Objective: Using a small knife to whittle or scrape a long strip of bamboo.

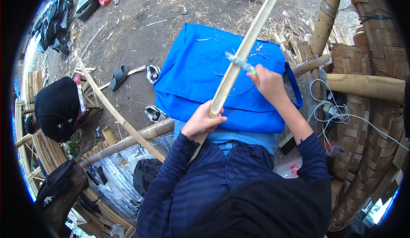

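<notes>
A long, pale bamboo strip [257,29] slants from my lap up past the far edge of the view. My left hand [200,120] is closed around its near part, thumb on top. In my closed right hand [269,84] is a knife [241,62] with a green handle. Its blade lies across the strip, smeared by motion. Beneath both hands a blue cloth bag [192,67] with a strap spreads over my legs, and thin shavings [261,52] are scattered on it.
Another long bamboo strip [111,105] lies slantwise at my left. Sandals [118,77] rest on the dirt floor. At right stand a bamboo post [326,18], woven bamboo panels [348,122] and tangled white cable [337,112]. A bamboo pole [149,132] borders my seat.
</notes>
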`<state>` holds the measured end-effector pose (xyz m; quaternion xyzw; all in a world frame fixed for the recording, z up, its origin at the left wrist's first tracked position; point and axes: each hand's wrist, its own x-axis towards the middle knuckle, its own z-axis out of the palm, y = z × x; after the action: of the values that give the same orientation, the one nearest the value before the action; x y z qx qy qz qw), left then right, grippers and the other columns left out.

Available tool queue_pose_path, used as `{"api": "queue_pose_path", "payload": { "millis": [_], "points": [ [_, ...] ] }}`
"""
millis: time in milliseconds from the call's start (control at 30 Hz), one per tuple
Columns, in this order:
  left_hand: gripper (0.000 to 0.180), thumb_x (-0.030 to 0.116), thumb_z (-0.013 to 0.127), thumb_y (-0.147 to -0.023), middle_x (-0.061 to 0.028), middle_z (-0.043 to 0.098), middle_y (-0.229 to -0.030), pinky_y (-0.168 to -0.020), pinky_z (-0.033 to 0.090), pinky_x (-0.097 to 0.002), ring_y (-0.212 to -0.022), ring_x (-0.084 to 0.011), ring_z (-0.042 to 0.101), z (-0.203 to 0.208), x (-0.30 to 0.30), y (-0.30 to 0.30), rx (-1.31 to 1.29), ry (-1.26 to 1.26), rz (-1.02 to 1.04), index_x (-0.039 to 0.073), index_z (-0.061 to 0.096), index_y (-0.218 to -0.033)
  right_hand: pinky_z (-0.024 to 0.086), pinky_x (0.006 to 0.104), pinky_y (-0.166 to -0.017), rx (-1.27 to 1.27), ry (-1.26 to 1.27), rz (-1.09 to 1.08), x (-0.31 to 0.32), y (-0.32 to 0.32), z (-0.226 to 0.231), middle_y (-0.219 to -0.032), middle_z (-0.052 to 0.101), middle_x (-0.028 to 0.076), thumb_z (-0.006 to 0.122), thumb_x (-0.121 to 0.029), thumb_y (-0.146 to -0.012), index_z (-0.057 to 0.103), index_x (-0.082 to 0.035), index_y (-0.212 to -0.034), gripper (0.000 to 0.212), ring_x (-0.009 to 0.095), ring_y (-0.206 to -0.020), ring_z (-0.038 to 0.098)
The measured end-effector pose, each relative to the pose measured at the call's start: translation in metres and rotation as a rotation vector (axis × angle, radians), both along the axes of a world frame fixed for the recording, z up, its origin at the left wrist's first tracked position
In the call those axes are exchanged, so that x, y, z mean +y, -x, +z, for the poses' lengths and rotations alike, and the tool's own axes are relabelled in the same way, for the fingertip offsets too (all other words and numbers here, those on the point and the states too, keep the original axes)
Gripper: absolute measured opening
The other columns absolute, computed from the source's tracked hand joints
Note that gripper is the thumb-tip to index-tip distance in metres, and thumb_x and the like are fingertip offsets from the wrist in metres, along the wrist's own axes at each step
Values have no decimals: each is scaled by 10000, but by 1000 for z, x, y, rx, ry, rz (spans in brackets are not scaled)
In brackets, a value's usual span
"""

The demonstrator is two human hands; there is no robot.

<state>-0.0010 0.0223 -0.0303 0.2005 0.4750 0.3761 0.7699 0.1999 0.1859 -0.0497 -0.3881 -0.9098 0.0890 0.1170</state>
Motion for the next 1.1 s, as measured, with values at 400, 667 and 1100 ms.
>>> {"api": "queue_pose_path", "payload": {
  "millis": [400, 667, 1100],
  "points": [
    [269, 53, 689, -791, 38, 453, -629, -356, 270, -194, -428, -28, 385, -2, 0, -4, 4, 13, -16, 87, 452, -913, 447, 388, -406, -112, -40, -137, 28, -10, -1, -524, 536, 118, 496, -381, -925, 445, -67, -749, 364, 295, -478, 581],
    [252, 64, 676, -819, 41, 424, -620, -363, 256, -195, -427, -25, 365, -3, -9, 7, -8, 59, -10, 88, 447, -920, 414, 408, -412, 140, 117, -86, 20, -2, -7, -517, 501, 131, 474, -401, -940, 456, -44, -751, 405, 308, -459, 554],
    [547, 433, 654, -822, -104, 646, -1025, -773, 496, -315, -945, -193, 614, 41, -38, 78, 469, -209, -874, 20, 569, -1171, 209, 230, -366, 1532, 1120, -740, 90, 27, 52, -496, 318, -65, 671, -419, -828, 497, -143, -731, 340, 53, -367, 271]
  ]
}}
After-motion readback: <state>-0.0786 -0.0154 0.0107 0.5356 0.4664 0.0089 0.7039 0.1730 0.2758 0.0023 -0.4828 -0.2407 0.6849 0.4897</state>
